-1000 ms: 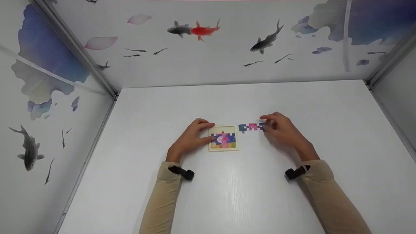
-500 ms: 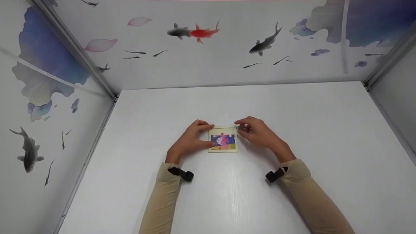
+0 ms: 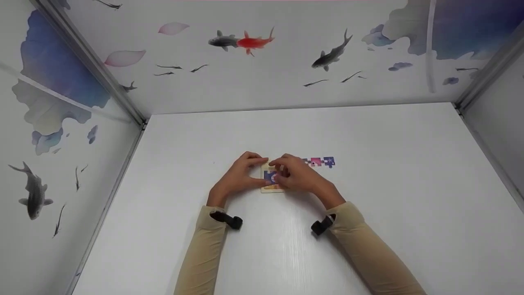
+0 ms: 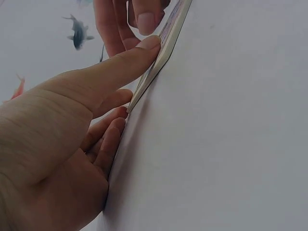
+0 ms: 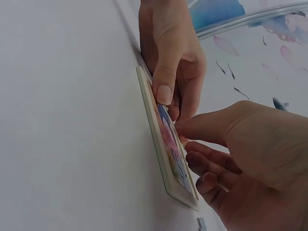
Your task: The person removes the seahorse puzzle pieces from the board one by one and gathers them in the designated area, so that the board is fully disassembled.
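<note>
A small square wooden puzzle tray (image 3: 266,189) lies on the white table, partly filled with blue, pink and yellow jigsaw pieces (image 5: 169,137). My left hand (image 3: 239,174) holds the tray at its left side, the thumb over the picture and the fingers at the far left corner. Over the tray's right part is my right hand (image 3: 297,174), covering much of it. Its thumb touches the picture in the right wrist view; its fingers bend loosely above, with no piece showing between them. Right of the tray lies a row of jigsaw pieces (image 3: 316,162), its left end partly hidden.
The white table (image 3: 196,135) is bounded by a back wall (image 3: 262,82) and a left wall (image 3: 53,172) printed with fish and petals. Another wall (image 3: 499,123) stands on the right. Both wrists carry black camera mounts.
My right hand has moved left from the right end of the loose row, past its left end, to over the tray. My left hand has kept its hold at the tray's left side.
</note>
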Demonstrator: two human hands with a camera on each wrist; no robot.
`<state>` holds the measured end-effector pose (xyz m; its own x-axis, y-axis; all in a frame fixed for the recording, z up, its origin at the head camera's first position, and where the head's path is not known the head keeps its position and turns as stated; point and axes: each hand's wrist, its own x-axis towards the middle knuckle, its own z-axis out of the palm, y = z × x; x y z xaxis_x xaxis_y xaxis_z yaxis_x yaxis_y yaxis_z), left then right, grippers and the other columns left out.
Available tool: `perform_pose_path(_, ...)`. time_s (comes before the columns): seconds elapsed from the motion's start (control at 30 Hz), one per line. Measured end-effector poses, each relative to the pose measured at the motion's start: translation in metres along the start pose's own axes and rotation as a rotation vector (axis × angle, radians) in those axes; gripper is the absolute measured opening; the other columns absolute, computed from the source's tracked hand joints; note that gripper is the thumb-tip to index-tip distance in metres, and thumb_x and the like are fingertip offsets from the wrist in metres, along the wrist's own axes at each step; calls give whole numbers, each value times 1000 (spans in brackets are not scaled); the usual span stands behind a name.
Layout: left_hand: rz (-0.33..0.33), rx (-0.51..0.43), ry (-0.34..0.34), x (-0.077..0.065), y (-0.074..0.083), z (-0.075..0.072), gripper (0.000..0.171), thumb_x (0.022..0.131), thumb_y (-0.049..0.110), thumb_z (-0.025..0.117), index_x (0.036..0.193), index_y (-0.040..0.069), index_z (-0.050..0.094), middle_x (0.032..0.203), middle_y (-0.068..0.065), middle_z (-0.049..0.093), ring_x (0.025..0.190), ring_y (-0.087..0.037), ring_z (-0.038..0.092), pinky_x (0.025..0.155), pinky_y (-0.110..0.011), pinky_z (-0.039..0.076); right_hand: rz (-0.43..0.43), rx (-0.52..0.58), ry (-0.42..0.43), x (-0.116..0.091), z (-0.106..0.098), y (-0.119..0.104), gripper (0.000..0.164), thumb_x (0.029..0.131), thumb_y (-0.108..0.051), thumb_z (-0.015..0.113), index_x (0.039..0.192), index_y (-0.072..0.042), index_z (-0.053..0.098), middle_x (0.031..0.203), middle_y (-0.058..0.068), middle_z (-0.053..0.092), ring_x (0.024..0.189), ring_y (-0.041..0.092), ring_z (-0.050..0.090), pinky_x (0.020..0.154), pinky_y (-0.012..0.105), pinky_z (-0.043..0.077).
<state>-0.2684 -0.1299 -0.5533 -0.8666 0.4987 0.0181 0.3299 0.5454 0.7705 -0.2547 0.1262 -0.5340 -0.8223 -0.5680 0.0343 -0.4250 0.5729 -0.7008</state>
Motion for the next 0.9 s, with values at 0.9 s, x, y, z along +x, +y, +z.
perform_pose_path(0.9,21,-1,5,-1,-1,2,75,88,41,92,154,16,63,149,-7,53,144,-27,50,125,-49,41,-28,-4,-7,5,14,-6,36,105,-3,62,140,-7,72,132,14,60,93,19,57,82,34,50)
